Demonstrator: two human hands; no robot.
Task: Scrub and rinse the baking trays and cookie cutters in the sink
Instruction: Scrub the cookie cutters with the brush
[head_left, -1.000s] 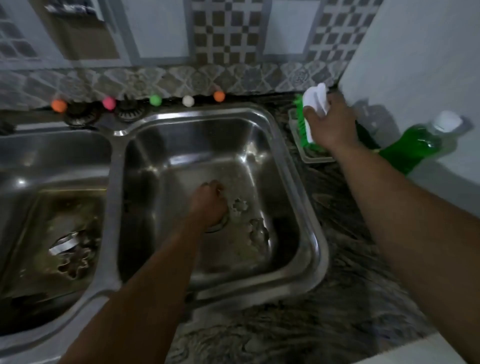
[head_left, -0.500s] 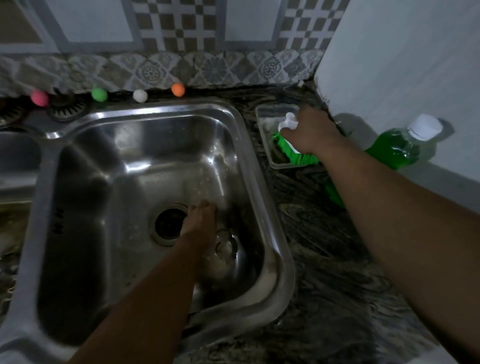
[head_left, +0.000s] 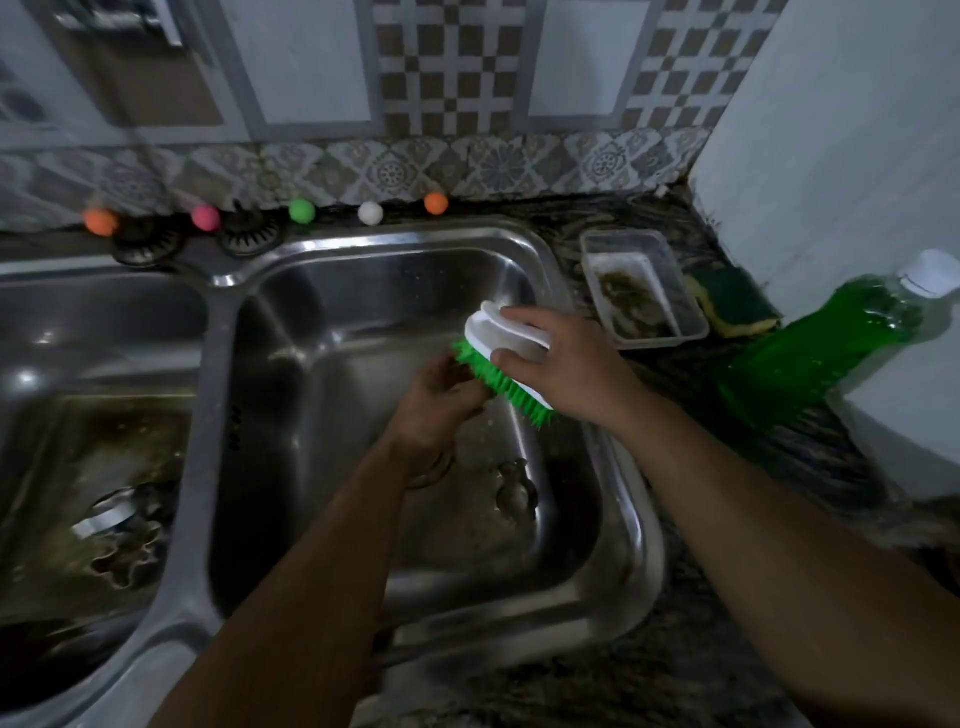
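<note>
The right hand (head_left: 563, 364) has just carried the white-backed scrubbing brush with green bristles (head_left: 506, 364) away from the clear plastic tub (head_left: 691, 317) at the back right corner of the dark marbled counter (head_left: 675, 649); a second ago it was still lifting the brush out there. Now it is wrapped around the white back, bristles turned down and to the left, over the right-hand basin of the steel double sink (head_left: 644, 519). The left hand (head_left: 441, 400) has risen from the basin floor, where it was groping near the drain, and is curled tight against the bristles. It seems to hold something small, most likely one of the cutters, but the fingers hide it and I cannot say for sure.

So the fetching looks finished and the scrubbing is about to start, or has just begun.

One small metal cookie cutter (head_left: 514, 493) lies on the floor of the right basin, toward its right wall. The left basin holds a dirty baking tray (head_left: 62, 441) with more cutters (head_left: 119, 535) lying on it, all untouched, so most of the job remains.

A bottle of green dish soap (head_left: 810, 358) leans against the white wall at the counter's right edge, with a green and yellow sponge (head_left: 732, 306) beside the tub. No water is visibly running.
</note>
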